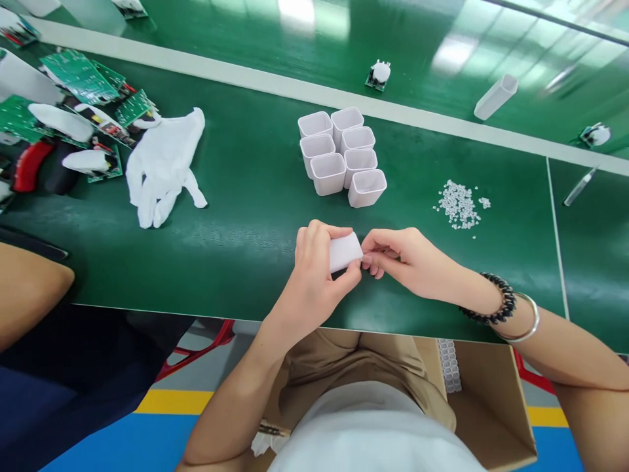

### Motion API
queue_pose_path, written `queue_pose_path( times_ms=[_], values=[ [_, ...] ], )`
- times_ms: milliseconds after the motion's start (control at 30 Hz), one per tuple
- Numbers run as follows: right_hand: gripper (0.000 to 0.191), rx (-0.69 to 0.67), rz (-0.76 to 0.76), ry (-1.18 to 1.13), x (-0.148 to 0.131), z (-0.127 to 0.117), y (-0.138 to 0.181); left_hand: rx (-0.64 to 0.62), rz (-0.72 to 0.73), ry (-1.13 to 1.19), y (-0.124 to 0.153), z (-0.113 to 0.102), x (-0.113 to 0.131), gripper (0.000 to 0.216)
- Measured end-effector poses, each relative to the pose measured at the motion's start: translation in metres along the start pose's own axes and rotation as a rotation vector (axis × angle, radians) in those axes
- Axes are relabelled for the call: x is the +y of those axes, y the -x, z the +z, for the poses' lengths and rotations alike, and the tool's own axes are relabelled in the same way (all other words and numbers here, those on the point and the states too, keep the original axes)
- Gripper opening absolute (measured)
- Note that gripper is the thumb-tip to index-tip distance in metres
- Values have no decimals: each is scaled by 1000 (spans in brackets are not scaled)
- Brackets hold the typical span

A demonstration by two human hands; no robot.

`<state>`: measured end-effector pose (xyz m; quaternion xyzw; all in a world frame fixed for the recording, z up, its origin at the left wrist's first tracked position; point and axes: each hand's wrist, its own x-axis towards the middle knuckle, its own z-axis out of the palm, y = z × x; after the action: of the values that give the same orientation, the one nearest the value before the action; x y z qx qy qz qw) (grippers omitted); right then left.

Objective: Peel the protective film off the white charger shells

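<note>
My left hand [314, 272] is wrapped round a small white plastic housing [344, 251], held just above the green belt [236, 223] near its front edge. My right hand [400, 259] meets it from the right, thumb and fingertips pinched at the housing's open end; whatever they pinch is too small to make out. A cluster of several open white housings [343, 157] stands upright on the belt just beyond my hands. To the right lies a small heap of tiny clear parts [459, 204].
A white cloth glove [164, 164] lies at the left, beside green circuit boards [81, 78] and white caps. Another person's arm [29, 288] shows at the far left. One housing [496, 96] lies on the far belt. A cardboard box [491, 400] rests on my lap.
</note>
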<state>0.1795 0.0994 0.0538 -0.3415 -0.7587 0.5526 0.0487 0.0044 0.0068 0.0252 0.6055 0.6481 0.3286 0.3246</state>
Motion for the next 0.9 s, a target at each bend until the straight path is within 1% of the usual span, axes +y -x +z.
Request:
queue_pose_path(
  times_ms=[67,167,267,333,433,500,567,633,667,733,767,800,833,900],
  values=[
    [11,-20,-8,-16,2,0,1,-5,-26,12,-1,-1,1,22],
    [5,-53,-22,-6,5,-1,3,-20,-39,30,-2,-4,0,20],
    [30,0,-45,20,6,2,7,-30,-15,109,-2,-9,-4,24],
    [41,56,-92,9,6,6,11,-29,-21,288,0,-12,-5,31],
    [47,151,-230,-73,4,17,24,-79,-46,623,10,-14,-1,31],
    [44,245,-327,-107,5,27,39,-161,-63,776,22,-14,6,25],
    [35,351,-392,-81,7,43,58,-246,-105,897,38,-10,13,23],
    [24,449,-415,-29,12,65,77,-316,-201,999,57,-2,18,24],
    [23,498,-428,-3,15,78,85,-348,-271,1041,66,4,18,26],
    [24,611,-470,45,24,107,96,-396,-481,1115,83,23,12,31],
    [25,674,-474,72,29,122,99,-401,-596,1145,90,35,7,34],
    [25,738,-453,98,35,135,100,-385,-714,1170,95,48,0,36],
    [25,791,-410,120,41,147,100,-351,-797,1178,97,62,-8,37],
    [23,834,-294,160,53,163,98,-265,-875,1181,97,86,-24,35]
  ],
)
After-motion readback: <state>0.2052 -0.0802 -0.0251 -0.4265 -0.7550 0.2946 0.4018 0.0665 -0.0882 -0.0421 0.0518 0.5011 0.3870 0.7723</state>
